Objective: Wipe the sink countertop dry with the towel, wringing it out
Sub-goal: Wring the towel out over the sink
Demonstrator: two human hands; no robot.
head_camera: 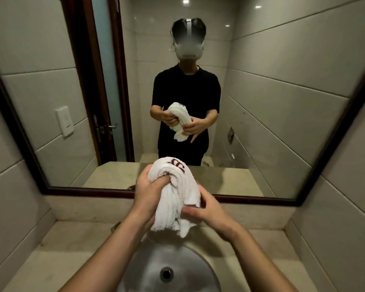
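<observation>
item: towel [174, 197], white with dark red lettering, bunched into a thick rope and being held upright over the sink [167, 268], above the drain [167, 273].
left hand [149, 189]: fingers curling round the upper part of the towel, gripping it tight.
right hand [202, 209]: thumb and fingers closing round the lower part of the towel; the loose end is hanging out just below both hands.
countertop [57, 249]: beige stone, running round the sink on both sides; whether it is wet or dry cannot be told from its dull surface.
mirror [261, 102]: showing the person reflected, both hands gripping the same towel.
stage, as a judgement: the wringing step is going on, with the towel lifted clear of the countertop. how much wiping is done cannot be judged; likely remaining are finishing the twist over the sink and passing the towel over the countertop again.
</observation>
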